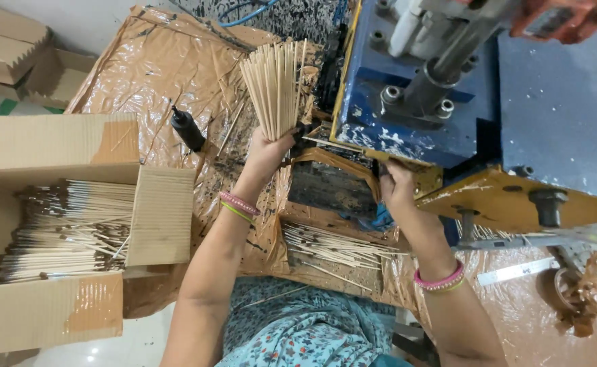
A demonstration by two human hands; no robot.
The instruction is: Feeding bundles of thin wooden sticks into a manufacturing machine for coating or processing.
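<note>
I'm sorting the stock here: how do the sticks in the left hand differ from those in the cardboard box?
The sticks in the left hand stand fanned and look bare and pale; the sticks in the cardboard box lie flat, stacked, with dark coated ends. The hand's bunch is smaller. Both are thin and straight.

A bundle of thin pale bamboo sticks (275,85) stands fanned out and upright, its lower end gripped just left of the blue machine (407,129). Below that machine, a loose heap of dark-tipped sticks (329,248) lies flat.
</note>
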